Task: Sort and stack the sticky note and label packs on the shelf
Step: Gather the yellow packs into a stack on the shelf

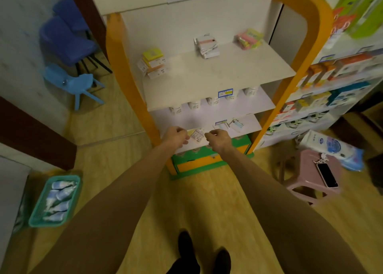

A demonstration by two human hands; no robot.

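At frame centre, my left hand [175, 136] and right hand [217, 137] pinch one label pack [196, 136] by its ends, steadying it for stacking on the shelf [207, 74].

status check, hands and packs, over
Left hand and right hand both pinch one small pack. Three piles on top shelf. Nothing blocking.

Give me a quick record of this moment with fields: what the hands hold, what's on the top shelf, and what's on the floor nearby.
left hand: left hand grips the left edge of a small label pack
right hand: right hand grips the pack's right edge
top shelf: yellow stack at left, white stack at back middle, pink stack at back right
floor left: teal basket of packets
floor right: pink stool bearing a phone
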